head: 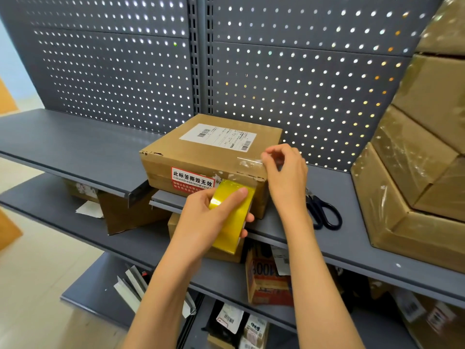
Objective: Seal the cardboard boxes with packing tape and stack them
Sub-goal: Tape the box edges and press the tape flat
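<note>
Cardboard box (pixel 211 157) sits on the grey shelf (pixel 352 222), overhanging its front edge. Left hand (pixel 208 217) grips the yellow tape roll (pixel 232 215) against the box front. Right hand (pixel 284 172) pinches the clear tape end (pixel 249 163) at the box's top right edge. Scissors (pixel 324 212) lie just right of the box; wrapped boxes (pixel 415 172) are stacked at the shelf's right end.

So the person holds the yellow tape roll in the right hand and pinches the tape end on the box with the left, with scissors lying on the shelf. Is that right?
The hands are swapped. In the head view, the left hand grips the yellow tape roll and the right hand pinches the tape end on the box. The scissors do lie on the shelf.
</note>
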A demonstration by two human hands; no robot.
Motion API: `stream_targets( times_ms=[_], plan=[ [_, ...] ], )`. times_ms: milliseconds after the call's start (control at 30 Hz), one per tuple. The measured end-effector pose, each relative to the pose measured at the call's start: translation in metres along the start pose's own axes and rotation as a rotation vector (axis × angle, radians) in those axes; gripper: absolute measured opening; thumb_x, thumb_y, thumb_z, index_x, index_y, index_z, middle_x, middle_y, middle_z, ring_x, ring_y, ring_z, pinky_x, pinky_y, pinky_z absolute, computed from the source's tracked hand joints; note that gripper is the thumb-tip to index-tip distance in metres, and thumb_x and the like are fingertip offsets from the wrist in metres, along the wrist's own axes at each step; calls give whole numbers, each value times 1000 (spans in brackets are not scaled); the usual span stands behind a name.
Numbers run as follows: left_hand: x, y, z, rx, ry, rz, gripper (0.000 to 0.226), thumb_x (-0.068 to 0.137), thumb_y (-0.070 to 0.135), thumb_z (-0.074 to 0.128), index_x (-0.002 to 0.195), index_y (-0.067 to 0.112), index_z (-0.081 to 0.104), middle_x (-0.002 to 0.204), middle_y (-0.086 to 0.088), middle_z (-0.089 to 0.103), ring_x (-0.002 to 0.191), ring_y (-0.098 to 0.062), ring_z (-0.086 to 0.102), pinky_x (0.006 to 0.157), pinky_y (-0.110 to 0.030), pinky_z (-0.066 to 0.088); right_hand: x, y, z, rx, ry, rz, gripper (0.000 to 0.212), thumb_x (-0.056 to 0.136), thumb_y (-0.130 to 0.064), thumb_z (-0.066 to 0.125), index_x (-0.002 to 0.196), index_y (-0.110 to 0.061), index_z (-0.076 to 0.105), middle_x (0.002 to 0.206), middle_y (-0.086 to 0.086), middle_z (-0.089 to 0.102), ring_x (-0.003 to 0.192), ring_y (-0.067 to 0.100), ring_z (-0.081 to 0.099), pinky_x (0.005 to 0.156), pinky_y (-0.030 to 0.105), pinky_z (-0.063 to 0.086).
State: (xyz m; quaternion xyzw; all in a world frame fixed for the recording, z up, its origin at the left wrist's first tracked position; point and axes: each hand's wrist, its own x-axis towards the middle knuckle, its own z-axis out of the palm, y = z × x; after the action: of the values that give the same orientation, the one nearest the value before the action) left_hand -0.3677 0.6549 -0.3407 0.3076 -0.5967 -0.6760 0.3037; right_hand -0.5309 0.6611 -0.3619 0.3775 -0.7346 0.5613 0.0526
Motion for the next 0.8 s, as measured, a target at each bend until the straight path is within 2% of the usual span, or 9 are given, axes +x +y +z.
stream_targets(
  times_ms=[67,133,200,233,300,467,633,800],
  plan=[
    [2,0,2,3,11,-2,19,87,25,64,83,7,66,63,-9,69,44,-17,60,44,-23,51,-3,-6,-8,47,11,-107,22,100,-19,47,105,-13,66,100,-3,62,94,3,54,78,12,38],
    [4,-1,4,1,27,4,19,87,25,64,81,8,66,61,-8,69,43,-16,59,43,-22,50,-9,-18,-14,91,-152,-216,31,103,-22,40,118,-11,65,109,-2,65,92,-9,54,80,8,39],
    [4,-2,6,-11,39,17,18,88,23,64,79,7,66,59,-8,68,42,-14,59,41,-21,48,-17,-26,-14,23,-392,-234,41,104,-30,32,134,-13,55,134,0,57,119,-2,49,100,15,36],
    [4,-2,7,-13,43,24,17,88,21,63,79,7,66,58,-8,67,42,-13,59,41,-20,47,-20,-27,-12,-30,-492,-215,46,104,-35,28,140,-13,48,144,0,47,132,4,39,109,20,28],
    [3,-2,7,-11,45,31,17,89,20,63,79,6,65,58,-8,67,43,-13,60,41,-20,47,-18,-26,-12,-109,-592,-185,52,103,-39,21,145,-14,38,152,-1,35,141,6,25,114,20,14],
    [0,-5,6,8,71,23,20,89,24,62,77,7,64,54,-9,66,43,-13,61,41,-20,50,-11,-28,-16,-237,-699,-127,55,103,-44,15,150,-18,27,156,-6,25,143,2,17,116,20,6],
    [1,-6,8,44,124,10,23,88,27,63,76,7,65,53,-9,66,42,-12,61,41,-20,49,-8,-25,-13,-207,-702,-87,55,103,-46,14,149,-21,31,156,-10,26,142,1,18,119,28,8],
    [-3,-15,7,81,200,-60,30,87,29,65,67,6,65,52,-11,65,38,-13,58,42,-19,50,-9,-21,-13,-216,-719,-93,54,103,-44,13,150,-21,28,157,-10,24,143,-1,14,114,18,2]
  ],
)
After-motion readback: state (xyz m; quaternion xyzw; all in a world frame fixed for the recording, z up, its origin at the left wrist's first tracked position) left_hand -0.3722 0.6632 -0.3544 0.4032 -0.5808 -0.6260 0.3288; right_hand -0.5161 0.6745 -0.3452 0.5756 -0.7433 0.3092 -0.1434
